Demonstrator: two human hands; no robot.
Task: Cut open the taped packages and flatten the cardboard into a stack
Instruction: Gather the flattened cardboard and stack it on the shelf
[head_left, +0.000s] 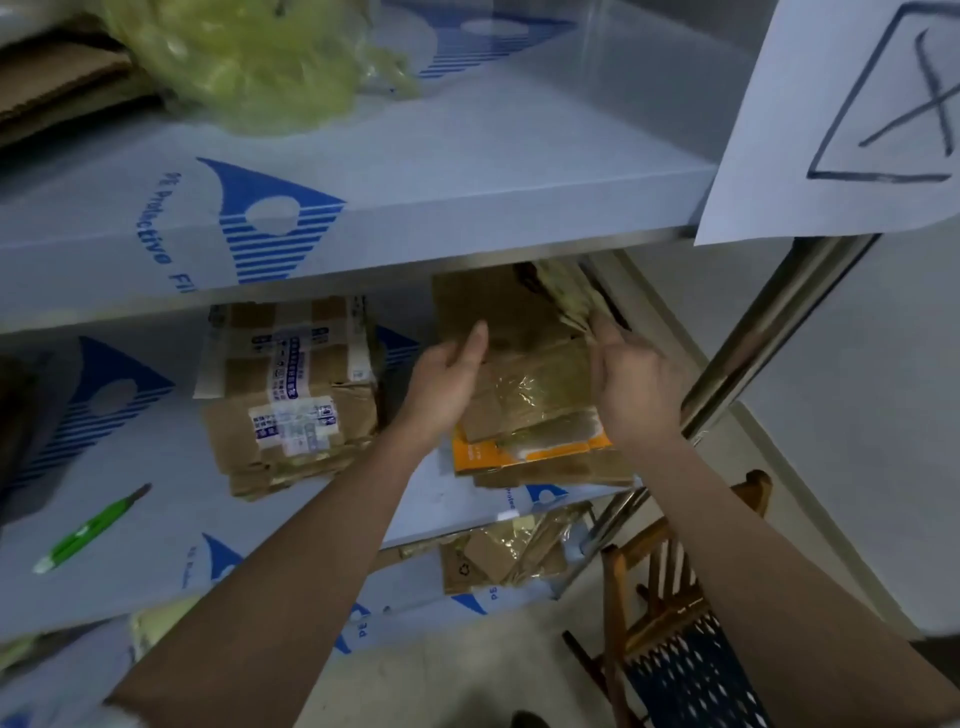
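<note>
Two hands (540, 379) spread on flattened cardboard stack (524, 410), second pile (291, 395) beside, green cutter (91, 530) apart, upper shelf (363, 228) overhanging

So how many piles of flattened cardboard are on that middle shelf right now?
2. A taped stack sits left of the hands; a second stack lies between the left hand and right hand. More may hide further back.

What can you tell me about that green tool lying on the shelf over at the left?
The green cutter is a slim utility knife, by the look of it, with a bright green plastic-looking body and a darker tip at its upper right end. It lies flat and diagonal on the film-covered middle shelf, left of the flattened cardboard. Neither hand touches it; both are busy further right. The picture is too blurred to show whether its blade is out.
</note>
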